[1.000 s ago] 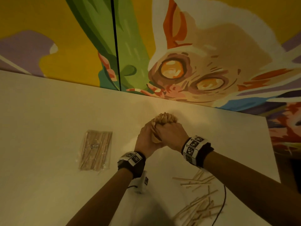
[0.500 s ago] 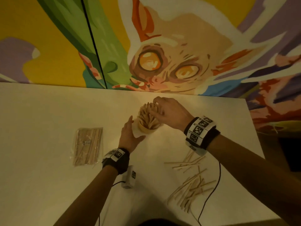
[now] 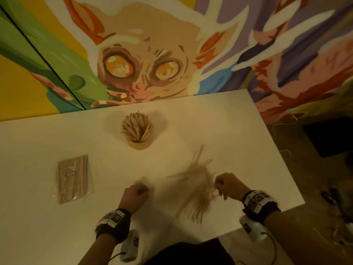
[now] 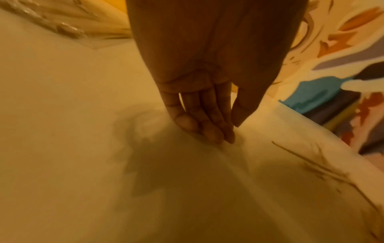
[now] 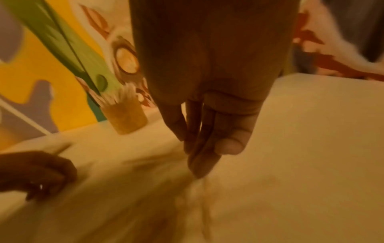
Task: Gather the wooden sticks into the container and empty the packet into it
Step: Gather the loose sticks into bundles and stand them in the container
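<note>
A small round wooden container stands at the back of the white table, packed with upright wooden sticks; the right wrist view shows the container too. A loose pile of sticks lies near the front edge, blurred. My right hand is at the pile's right side, and its straight fingers point down onto the sticks. My left hand is left of the pile, with straight fingertips on the bare table. A clear packet of sticks lies flat at the left.
The white table ends in a corner at the right, with dark floor beyond. A painted mural wall rises directly behind the container. Cables and small white units hang from both wrists near the front edge.
Both hands have left the container and pulled back toward the front edge, one to each side of the loose stick pile. The container now stands alone, full of sticks.
</note>
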`<state>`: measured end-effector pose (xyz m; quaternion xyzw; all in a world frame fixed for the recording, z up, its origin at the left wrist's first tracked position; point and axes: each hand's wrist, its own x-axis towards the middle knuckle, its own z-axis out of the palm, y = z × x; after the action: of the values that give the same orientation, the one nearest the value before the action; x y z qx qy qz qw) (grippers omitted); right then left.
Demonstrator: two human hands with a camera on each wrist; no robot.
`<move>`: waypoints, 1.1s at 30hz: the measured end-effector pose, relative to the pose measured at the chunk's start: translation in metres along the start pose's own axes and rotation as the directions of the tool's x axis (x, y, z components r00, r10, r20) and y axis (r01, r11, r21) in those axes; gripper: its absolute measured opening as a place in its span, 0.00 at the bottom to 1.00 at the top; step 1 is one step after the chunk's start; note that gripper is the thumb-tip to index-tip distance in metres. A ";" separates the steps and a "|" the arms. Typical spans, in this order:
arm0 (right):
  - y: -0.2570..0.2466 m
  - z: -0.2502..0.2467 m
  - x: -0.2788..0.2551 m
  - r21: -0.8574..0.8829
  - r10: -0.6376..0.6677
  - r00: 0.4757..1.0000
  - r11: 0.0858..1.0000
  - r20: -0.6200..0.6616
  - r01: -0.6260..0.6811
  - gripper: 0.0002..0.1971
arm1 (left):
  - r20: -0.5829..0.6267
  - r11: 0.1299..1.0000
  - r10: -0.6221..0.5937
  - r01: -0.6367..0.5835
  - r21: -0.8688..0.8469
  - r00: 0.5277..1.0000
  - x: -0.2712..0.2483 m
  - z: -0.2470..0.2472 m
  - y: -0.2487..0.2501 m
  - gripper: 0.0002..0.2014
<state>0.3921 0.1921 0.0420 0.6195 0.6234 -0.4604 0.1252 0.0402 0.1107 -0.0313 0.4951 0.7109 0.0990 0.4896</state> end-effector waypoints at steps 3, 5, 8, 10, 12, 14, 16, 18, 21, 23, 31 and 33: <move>0.057 0.031 -0.024 0.038 0.139 0.984 0.989 0.109 -0.144 0.09 | -0.098 0.996 0.082 -0.077 0.052 0.992 0.002 0.019 0.019 0.07; 0.076 0.047 -0.036 0.072 0.178 0.972 0.979 0.153 -0.191 0.09 | -0.134 0.987 0.152 -0.144 0.068 0.979 0.011 0.031 0.038 0.11; 0.089 0.061 -0.043 0.116 0.167 0.965 0.974 0.204 -0.193 0.13 | -0.054 0.951 0.231 -0.214 0.226 0.971 0.036 0.052 0.069 0.22; 0.091 0.065 -0.042 0.148 0.134 0.968 0.975 0.210 -0.167 0.12 | 0.006 0.905 0.245 -0.231 0.356 0.969 0.051 0.068 0.095 0.27; 0.088 0.065 -0.039 0.164 0.100 0.974 0.977 0.206 -0.135 0.11 | 0.052 0.850 0.273 -0.267 0.454 0.961 0.062 0.085 0.124 0.28; 0.083 0.061 -0.035 0.176 0.063 0.975 0.979 0.214 -0.102 0.10 | 0.080 0.816 0.297 -0.296 0.496 0.952 0.068 0.102 0.148 0.29; 0.078 0.055 -0.029 0.205 0.034 0.975 0.976 0.220 -0.080 0.09 | 0.097 0.817 0.269 -0.280 0.503 0.958 0.071 0.118 0.166 0.30; 0.075 0.047 -0.021 0.229 0.019 0.976 0.971 0.219 -0.070 0.12 | 0.120 0.804 0.243 -0.269 0.530 0.963 0.069 0.133 0.177 0.30; 0.075 0.038 -0.005 0.257 -0.016 0.975 0.965 0.224 -0.043 0.15 | 0.144 0.769 0.250 -0.287 0.572 0.957 0.060 0.147 0.181 0.27; 0.076 0.033 0.004 0.279 -0.048 0.973 0.960 0.226 -0.018 0.15 | 0.163 0.773 0.231 -0.283 0.568 0.959 0.050 0.152 0.179 0.26; 0.090 -0.008 0.027 0.289 -0.256 0.938 0.939 0.231 0.185 0.08 | -0.092 0.900 0.185 -0.131 0.416 0.978 -0.016 0.124 0.135 0.24; 0.097 -0.026 0.034 0.267 -0.261 0.953 0.940 0.153 0.214 0.07 | -0.190 0.937 0.103 -0.031 0.349 0.976 -0.037 0.119 0.110 0.21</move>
<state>0.4821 0.2144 -0.0092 0.5043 0.6172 -0.6021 0.0480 0.2022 0.0943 -0.0002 0.5840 0.7467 0.0406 0.3158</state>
